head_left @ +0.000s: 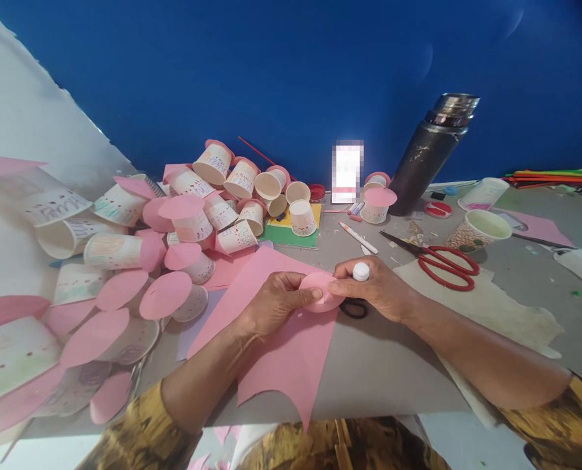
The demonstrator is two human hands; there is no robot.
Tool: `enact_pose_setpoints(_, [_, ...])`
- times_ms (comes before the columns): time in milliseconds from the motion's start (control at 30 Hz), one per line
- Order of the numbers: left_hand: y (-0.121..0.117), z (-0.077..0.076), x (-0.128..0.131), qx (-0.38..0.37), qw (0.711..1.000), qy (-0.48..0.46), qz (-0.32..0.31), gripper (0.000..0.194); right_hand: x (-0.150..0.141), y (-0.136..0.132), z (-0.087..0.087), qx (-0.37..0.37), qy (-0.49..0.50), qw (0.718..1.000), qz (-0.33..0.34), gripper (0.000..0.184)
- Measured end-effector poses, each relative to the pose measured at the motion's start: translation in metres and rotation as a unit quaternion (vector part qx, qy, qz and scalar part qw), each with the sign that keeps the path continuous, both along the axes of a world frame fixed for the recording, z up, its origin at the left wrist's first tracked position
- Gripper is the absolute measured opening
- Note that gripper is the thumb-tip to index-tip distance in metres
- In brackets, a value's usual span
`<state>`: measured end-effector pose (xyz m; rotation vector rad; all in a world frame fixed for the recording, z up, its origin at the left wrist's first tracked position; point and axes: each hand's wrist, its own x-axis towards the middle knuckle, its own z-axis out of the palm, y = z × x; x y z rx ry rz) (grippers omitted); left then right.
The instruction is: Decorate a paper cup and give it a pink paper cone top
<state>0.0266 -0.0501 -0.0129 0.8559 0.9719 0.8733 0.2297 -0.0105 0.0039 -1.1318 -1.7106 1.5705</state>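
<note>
A pink paper circle (326,301) is pinched between both thumbs and fingers above the table. My left hand (283,299) is closed on its left edge, and my right hand (376,290) grips its right edge. A small white round-capped item (361,271) pokes out of my right hand; its body is hidden by the fingers. Beneath the hands lies a large pink paper sheet (275,365) with curved cutouts along its near edge. A dark loop, like a scissors handle (353,309), shows just under my right hand.
Many decorated paper cups with pink discs (190,219) crowd the left side. Red-handled scissors (447,266) lie on the right, by a patterned cup (481,232). A black flask (428,156) stands at the back, near a white marker (358,237).
</note>
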Motion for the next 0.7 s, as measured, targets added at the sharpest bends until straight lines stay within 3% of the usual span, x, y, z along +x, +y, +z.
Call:
enact_pose_setpoints(433, [-0.0008, -0.0002, -0.0001, 0.004, 1.0, -0.012, 0.001, 0.029, -0.0001, -0.0007, -0.0055, -0.055, 0.036, 0.998, -0.004, 0.037])
enact_pose_setpoints(700, [-0.0013, 0.0, -0.0015, -0.021, 0.999, -0.035, -0.023, 0.033, 0.0031, 0.0002, 0.0007, 0.038, -0.013, 0.999, 0.031, 0.035])
